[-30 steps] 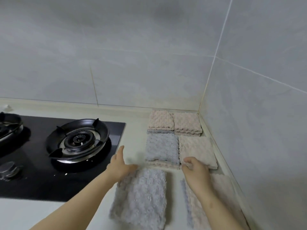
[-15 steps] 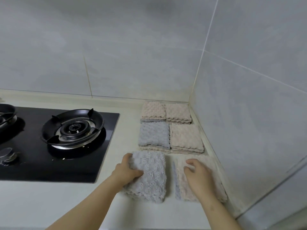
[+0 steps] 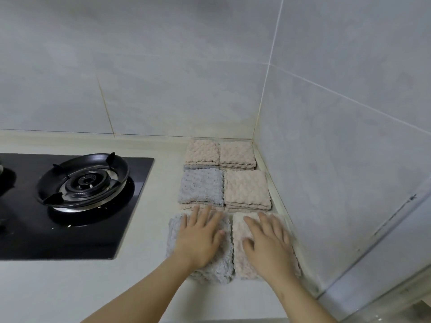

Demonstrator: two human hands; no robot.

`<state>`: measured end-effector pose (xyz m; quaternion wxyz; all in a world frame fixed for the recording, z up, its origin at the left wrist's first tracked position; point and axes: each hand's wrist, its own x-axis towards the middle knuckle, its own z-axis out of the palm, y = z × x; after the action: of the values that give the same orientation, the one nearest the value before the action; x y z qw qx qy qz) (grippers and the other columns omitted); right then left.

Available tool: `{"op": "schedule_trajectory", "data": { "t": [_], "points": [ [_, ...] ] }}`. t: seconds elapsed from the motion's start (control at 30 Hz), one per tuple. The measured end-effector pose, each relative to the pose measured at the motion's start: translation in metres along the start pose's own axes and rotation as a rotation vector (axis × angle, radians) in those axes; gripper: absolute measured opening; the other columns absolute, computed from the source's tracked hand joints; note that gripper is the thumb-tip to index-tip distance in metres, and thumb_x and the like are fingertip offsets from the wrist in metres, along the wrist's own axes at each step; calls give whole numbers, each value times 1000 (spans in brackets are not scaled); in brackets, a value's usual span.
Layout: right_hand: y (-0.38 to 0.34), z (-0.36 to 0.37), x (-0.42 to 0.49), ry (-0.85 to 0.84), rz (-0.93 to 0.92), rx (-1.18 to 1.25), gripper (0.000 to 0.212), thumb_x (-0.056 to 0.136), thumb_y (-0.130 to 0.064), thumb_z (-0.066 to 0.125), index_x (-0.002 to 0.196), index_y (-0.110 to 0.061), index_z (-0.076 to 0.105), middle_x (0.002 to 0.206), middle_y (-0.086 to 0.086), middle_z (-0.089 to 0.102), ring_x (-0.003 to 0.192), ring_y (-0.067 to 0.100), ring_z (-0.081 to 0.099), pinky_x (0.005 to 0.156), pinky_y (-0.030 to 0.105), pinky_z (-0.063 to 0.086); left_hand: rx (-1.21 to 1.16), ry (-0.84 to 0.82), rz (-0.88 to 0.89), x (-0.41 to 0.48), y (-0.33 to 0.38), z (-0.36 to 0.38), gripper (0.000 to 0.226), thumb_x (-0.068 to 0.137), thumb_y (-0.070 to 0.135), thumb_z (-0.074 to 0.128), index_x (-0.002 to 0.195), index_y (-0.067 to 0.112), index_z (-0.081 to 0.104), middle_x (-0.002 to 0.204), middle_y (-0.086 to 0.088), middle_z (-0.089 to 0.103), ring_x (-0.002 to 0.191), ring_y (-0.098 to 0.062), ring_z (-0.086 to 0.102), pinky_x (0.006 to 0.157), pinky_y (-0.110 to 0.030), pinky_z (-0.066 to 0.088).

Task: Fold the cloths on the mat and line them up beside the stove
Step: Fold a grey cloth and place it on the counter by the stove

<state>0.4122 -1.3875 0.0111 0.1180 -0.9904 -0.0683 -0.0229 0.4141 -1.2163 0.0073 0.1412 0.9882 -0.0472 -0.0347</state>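
Pressing flat, fingers spread: left hand (image 3: pixel 200 236) on grey cloth (image 3: pixel 219 269), right hand (image 3: pixel 268 243) on beige cloth (image 3: pixel 240 231), at stove's (image 3: pixel 81 183) 3 o'clock; final smoothing, seemingly; next, squaring edges.

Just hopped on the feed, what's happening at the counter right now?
A person is pressing both hands flat on the nearest pair of folded cloths: the left hand on the grey cloth, the right hand on the beige cloth. Behind these, four more folded stacks sit in two rows running back into the wall corner, a grey stack and three beige ones. All of them lie on the counter to the right of the stove.
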Motion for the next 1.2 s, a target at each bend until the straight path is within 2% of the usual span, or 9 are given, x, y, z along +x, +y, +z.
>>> {"op": "schedule_trajectory", "data": {
  "t": [0.1, 0.4, 0.47, 0.53, 0.63, 0.77, 0.9, 1.03, 1.2],
  "points": [
    [6, 9, 7, -151, -12, -101, 56, 95, -50, 27, 147, -41, 8, 159, -5, -8, 145, 27, -12, 116, 45, -2, 54, -139, -10, 6, 7, 19, 56, 97, 53, 14, 148, 36, -2, 158, 6, -11, 144, -22, -17, 115, -46, -10],
    [15, 31, 8, -302, 2, -27, 55, 97, -49, 20, 148, -41, 0, 158, -7, -12, 145, 21, -15, 116, 42, -7, 99, -180, -14, 14, 4, 39, 60, 93, 59, 7, 147, 38, -7, 157, 7, -15, 143, -20, -19, 115, -45, -11],
    [16, 25, 5, -291, 2, -21, 56, 97, -51, 22, 147, -42, 1, 158, -7, -13, 144, 23, -17, 115, 43, -9, 69, -122, 21, 9, 3, 35, 79, 75, 75, -11, 146, 40, -9, 157, 8, -15, 144, -21, -17, 115, -43, -10],
    [16, 21, -1, -201, 20, -38, 56, 95, -54, 22, 146, -45, 3, 158, -8, -13, 144, 25, -18, 113, 47, -11, 62, -30, 14, -1, 3, 28, 102, 52, 78, -33, 145, 43, -9, 157, 9, -14, 144, -21, -17, 115, -41, -10],
    [12, 25, -9, -206, 61, 1, 55, 94, -56, 25, 145, -48, 5, 158, -9, -14, 142, 28, -22, 111, 53, -14, 64, 3, -81, -17, 1, 29, 112, 43, 77, -39, 145, 45, -5, 157, 9, -11, 144, -23, -16, 115, -45, -10],
    [8, 37, -7, -254, 88, 18, 57, 94, -57, 24, 145, -48, 0, 157, -8, -15, 142, 28, -23, 111, 54, -13, 80, -60, -158, -18, 1, 41, 94, 55, 74, -22, 144, 47, -8, 157, 8, -13, 143, -25, -19, 114, -50, -12],
    [6, 42, 5, -248, 96, 23, 57, 94, -56, 24, 145, -47, 1, 158, -8, -13, 143, 28, -20, 113, 54, -11, 97, -65, -151, -6, 2, 42, 88, 60, 69, -18, 144, 46, -6, 157, 8, -13, 144, -26, -18, 114, -50, -11],
    [8, 43, 22, -246, 86, 12, 57, 94, -55, 25, 146, -47, 2, 158, -8, -11, 144, 28, -17, 113, 53, -10, 101, -91, -160, 10, -2, 38, 61, 90, 65, 11, 146, 44, -3, 158, 7, -10, 144, -26, -17, 114, -50, -11],
    [8, 48, 43, -237, 86, -2, 57, 94, -55, 24, 146, -46, 1, 158, -7, -10, 144, 28, -16, 113, 54, -9, 106, -97, -149, 31, -6, 36, 59, 93, 60, 17, 146, 42, -3, 158, 6, -11, 144, -26, -16, 114, -50, -11]
  ]
}}
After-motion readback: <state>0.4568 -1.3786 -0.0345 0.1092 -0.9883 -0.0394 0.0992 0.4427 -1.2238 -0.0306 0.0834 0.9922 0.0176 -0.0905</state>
